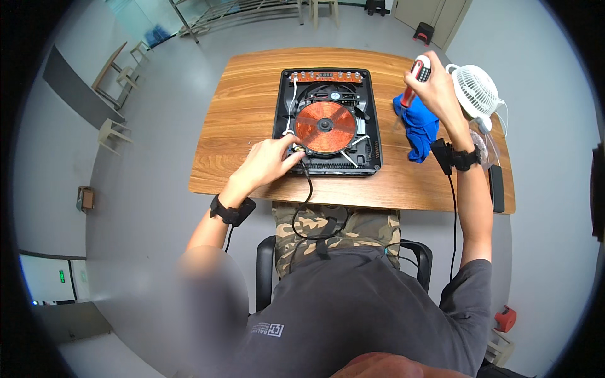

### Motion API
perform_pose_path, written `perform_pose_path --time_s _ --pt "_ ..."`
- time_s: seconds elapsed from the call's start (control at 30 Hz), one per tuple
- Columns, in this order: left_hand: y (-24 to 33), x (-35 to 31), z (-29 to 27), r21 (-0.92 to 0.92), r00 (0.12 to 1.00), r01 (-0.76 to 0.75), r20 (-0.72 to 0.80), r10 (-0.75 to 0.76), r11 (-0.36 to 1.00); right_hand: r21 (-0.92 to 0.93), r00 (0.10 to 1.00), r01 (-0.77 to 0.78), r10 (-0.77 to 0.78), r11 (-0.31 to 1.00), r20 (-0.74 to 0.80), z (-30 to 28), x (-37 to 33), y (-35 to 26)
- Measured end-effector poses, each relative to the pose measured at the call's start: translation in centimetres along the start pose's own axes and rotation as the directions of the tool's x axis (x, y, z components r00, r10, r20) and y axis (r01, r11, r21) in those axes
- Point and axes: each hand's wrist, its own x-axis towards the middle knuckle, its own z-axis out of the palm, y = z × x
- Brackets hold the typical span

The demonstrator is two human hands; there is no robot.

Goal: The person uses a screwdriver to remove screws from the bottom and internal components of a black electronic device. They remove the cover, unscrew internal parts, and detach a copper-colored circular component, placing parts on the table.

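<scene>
An opened induction cooker lies on the table, its round copper coil in the middle of the black casing. My left hand is at the casing's lower left corner. Its thumb and forefinger curl about small wiring there, with what they grip too small to make out. Beside the fingers a black power cord leaves the casing. My right hand holds a screwdriver with a red and white handle, tip down. That tool is raised over a crumpled blue cloth, to the right of the cooker.
At the table's right side lies a white fan with its cable. Nearer to me is a dark flat slab by the right edge. The wooden table has its front edge at my lap, where the cord hangs down.
</scene>
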Motion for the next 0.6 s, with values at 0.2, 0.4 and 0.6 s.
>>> perform_pose_path --time_s 0.2,0.4,0.6 --pt "-0.1 1.9 -1.1 -0.307 0.979 -0.158 -0.175 0.108 0.938 0.383 0.947 0.219 -0.289 0.897 0.136 3.6 -1.4 -8.8" --pt "0.1 3.4 -2.2 -0.412 0.98 -0.187 -0.137 0.142 0.892 0.472 0.815 0.426 -0.554 0.772 0.172 9.9 -2.7 -10.5" --pt "-1.4 4.3 -1.0 -0.399 0.967 -0.235 -0.185 0.173 0.886 0.494 0.775 0.412 -0.58 0.766 0.252 11.9 -2.9 -9.9"
